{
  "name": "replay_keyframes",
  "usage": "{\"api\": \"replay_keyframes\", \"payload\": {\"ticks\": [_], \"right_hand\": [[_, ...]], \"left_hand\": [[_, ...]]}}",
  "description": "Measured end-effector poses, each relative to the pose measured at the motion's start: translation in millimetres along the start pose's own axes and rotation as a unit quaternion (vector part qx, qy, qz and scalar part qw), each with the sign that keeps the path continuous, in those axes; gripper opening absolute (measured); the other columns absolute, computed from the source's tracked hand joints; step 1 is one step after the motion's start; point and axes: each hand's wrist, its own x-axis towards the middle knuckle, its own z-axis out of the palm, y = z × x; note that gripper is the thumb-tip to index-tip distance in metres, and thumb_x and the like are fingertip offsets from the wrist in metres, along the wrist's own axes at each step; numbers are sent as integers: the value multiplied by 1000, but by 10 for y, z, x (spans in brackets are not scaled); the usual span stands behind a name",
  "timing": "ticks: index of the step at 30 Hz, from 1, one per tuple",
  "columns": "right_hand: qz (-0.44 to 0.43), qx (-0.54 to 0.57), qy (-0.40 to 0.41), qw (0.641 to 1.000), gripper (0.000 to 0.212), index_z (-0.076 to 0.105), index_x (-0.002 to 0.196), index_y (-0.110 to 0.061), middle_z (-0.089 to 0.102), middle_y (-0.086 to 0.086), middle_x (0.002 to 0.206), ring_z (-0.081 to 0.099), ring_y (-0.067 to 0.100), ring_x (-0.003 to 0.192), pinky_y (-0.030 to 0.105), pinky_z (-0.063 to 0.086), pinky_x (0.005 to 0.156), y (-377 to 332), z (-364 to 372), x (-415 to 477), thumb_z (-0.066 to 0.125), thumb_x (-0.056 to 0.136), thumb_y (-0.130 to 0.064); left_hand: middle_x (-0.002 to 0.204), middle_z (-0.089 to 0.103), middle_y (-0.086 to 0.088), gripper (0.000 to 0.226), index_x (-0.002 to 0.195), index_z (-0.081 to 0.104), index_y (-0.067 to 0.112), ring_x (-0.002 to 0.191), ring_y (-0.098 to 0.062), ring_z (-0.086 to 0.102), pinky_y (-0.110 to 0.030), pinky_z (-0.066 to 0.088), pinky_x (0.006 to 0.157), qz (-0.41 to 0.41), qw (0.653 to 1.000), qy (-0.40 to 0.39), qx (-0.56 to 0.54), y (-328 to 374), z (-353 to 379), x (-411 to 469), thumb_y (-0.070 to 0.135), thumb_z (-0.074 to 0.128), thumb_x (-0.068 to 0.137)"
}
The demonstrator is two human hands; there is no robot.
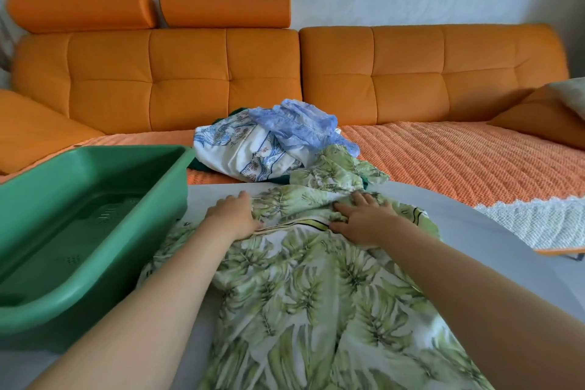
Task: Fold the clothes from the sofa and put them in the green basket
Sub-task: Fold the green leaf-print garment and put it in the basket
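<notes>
A green-and-white leaf-print garment [310,288] lies spread on the white table [474,247], its far end trailing onto the sofa. My left hand [232,215] rests flat at the garment's left edge near its waistband. My right hand [364,220] presses down on the bunched fabric, fingers spread. The green basket [79,222] stands empty on the table at the left. On the sofa seat behind lies a pile: a white garment with blue print [250,152], a light blue lacy one [304,127] on top, and a dark green piece partly hidden underneath.
The orange sofa [411,73] runs across the back with an orange textured cover on its seat. A cushion [566,98] sits at the far right. A white knitted cloth [535,218] hangs at the table's right side.
</notes>
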Motion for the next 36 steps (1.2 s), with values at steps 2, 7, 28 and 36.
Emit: {"api": "replay_keyframes", "payload": {"ticks": [2,7,28,36], "right_hand": [[-12,5,57,998,66,26,155,-36,18,10,163,19,32,149,58,22,116,-88,-118,-67,47,96,-57],[-65,401,94,909,49,49,142,-27,60,7,124,67,18,85,32,57,68,-387,-521,-440,59,94,-36],[343,26,157,926,43,52,130,-14,52,11,125,57,27,110,34,47,74,1504,-111,-1002,55,90,-29],[94,284,21,954,81,15,153,-47,9,6,164,18,38,148,61,24,115,1277,114,-607,46,85,-76]], "left_hand": [[115,62,-8,40,127,54,10,103,-28,60,-37,52,85,1,1000,-8,-10,-22,-65,-27,31,58,94],[95,58,-12,26,119,58,2,71,-19,51,-29,37,57,29,995,-3,-90,155,-473,-234,14,46,99],[120,63,-5,33,108,63,24,99,-21,62,-32,54,75,128,947,15,-294,1456,-361,-310,3,40,97],[159,34,2,90,158,15,38,131,-22,49,-31,45,97,186,965,-81,-166,1919,109,-39,53,67,85]]}}
